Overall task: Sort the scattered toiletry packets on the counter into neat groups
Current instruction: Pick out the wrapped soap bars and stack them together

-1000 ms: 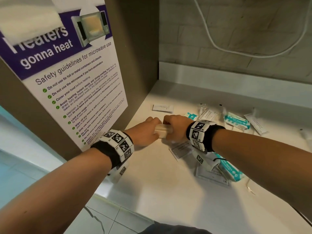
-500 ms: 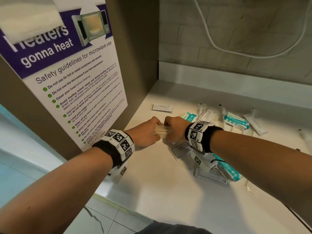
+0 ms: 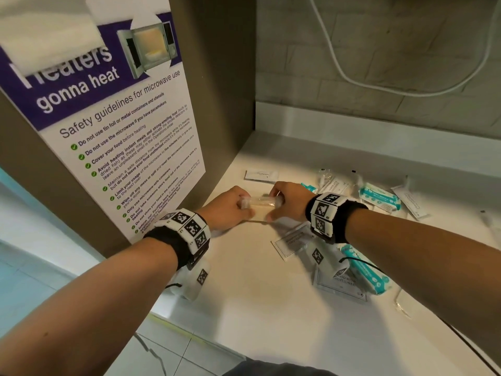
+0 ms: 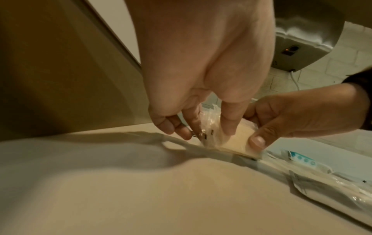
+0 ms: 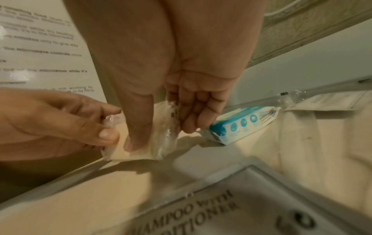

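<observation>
- Near the counter's [image 3: 271,308] left edge, beside the brown panel carrying one microwave poster [image 3: 113,126], two hands meet on one clear-wrapped cream packet [image 3: 261,206].
- Left hand [image 3: 227,208] pinches the packet's left end, thumb in front, fingers curled behind.
- Right hand [image 3: 288,200] pinches its right end between thumb and curled fingers; the packet's lower edge is touching or just above the counter.
- Three teal-and-white packets show: one [image 3: 379,196] at the back right, one [image 3: 366,272] near the right wrist, one [image 5: 243,124] just beside the right fingers.
- Two flat shampoo sachets [image 3: 341,287] lie under the right forearm.
- One white sachet [image 3: 261,175] lies behind the hands.
</observation>
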`<state>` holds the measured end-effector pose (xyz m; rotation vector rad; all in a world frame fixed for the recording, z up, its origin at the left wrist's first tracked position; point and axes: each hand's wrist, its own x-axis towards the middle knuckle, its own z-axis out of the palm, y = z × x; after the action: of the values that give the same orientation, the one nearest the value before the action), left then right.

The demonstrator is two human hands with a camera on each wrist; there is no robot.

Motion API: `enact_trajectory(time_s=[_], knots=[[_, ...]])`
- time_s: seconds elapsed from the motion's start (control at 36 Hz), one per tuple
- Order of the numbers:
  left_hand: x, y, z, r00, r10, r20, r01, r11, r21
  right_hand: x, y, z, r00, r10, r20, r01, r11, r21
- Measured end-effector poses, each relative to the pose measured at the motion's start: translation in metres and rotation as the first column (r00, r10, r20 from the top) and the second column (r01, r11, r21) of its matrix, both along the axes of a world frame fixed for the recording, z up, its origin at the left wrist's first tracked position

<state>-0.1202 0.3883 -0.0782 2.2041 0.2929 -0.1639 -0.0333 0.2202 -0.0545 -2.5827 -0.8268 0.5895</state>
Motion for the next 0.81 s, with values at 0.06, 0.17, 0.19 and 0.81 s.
enact_trajectory(time_s=[0.06,0.17,0.19,0.81], knots=[[0.003,0.001,0.001,0.999,0.052,-0.014,-0.053,0.994,-0.094,0.003,0.000,0.002,0.999,-0.026,-0.027,0.027,0.999,0.030],[0.009,0.006,0.004,0.992,0.115,-0.059,-0.123,0.980,-0.156,0.006,0.003,0.005,0.992,-0.070,-0.107,0.080,0.992,0.096],[0.011,0.007,0.004,0.989,0.129,-0.067,-0.139,0.976,-0.168,0.007,0.005,0.006,0.988,-0.081,-0.132,0.096,0.990,0.104],[0.050,0.032,-0.017,0.948,0.314,-0.054,-0.319,0.932,-0.174,0.014,0.044,-0.009,0.846,-0.439,-0.304,0.496,0.857,0.142]])
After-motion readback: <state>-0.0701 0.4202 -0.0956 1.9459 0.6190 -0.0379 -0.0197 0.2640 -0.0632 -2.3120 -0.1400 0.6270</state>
